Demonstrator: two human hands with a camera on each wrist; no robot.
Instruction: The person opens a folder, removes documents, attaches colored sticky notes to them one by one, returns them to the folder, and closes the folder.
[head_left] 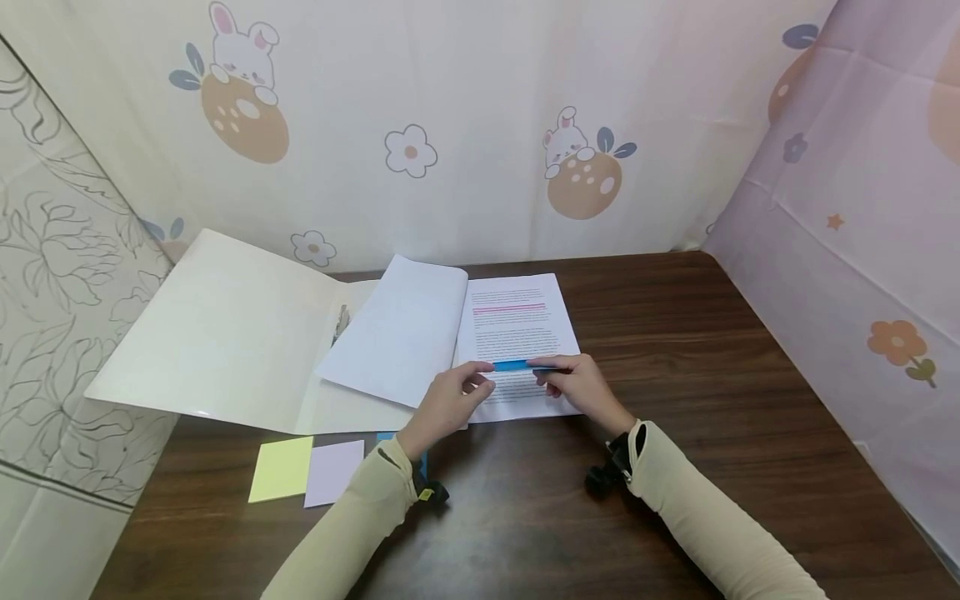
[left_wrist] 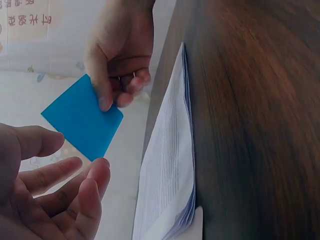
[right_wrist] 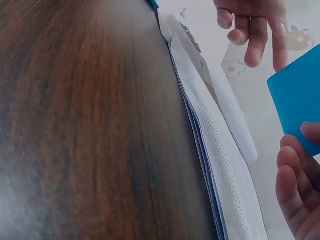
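Observation:
A square blue sticky note is held in the air above the printed sheets. My right hand pinches it near one corner between thumb and fingers. On the note's other side is my left hand, fingers loosely bent and spread. In the left wrist view its fingertips lie close to the note's edge; whether they touch it I cannot tell. The top printed page carries a pink highlighted band. Beside it a turned-over white page curls leftward across the open white binder.
Yellow sticky notes and lilac sticky notes lie in front of the binder. A blue piece shows partly behind my left forearm. Metal binder rings stand at the spine. Dark wood table extends to the right; patterned curtains rise behind.

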